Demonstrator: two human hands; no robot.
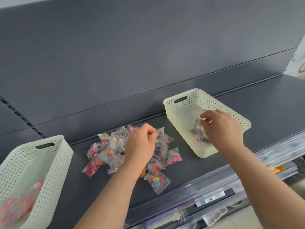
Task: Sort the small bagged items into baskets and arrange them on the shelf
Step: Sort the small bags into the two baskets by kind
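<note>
Fingers (pixel 208 116) of the right hand (pixel 222 129) are pinching a clear bag (pixel 196 129) with a red zip line, holding it inside the right basket (pixel 170 104). Left hand (pixel 142 144) is curling its fingers (pixel 152 133) onto the pile of small bags (pixel 105 156), which is lying on the shelf (pixel 264 113) between the two baskets, pinching one of them. Blurred colourful bags (pixel 16 207) are lying in the left basket (pixel 54 162), standing well left of the pile

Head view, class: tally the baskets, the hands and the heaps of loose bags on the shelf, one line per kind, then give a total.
Baskets: 2, the left basket and the right basket
Hands: 2, the left hand and the right hand
Heaps: 1, the heap of bags
Total: 5
</note>
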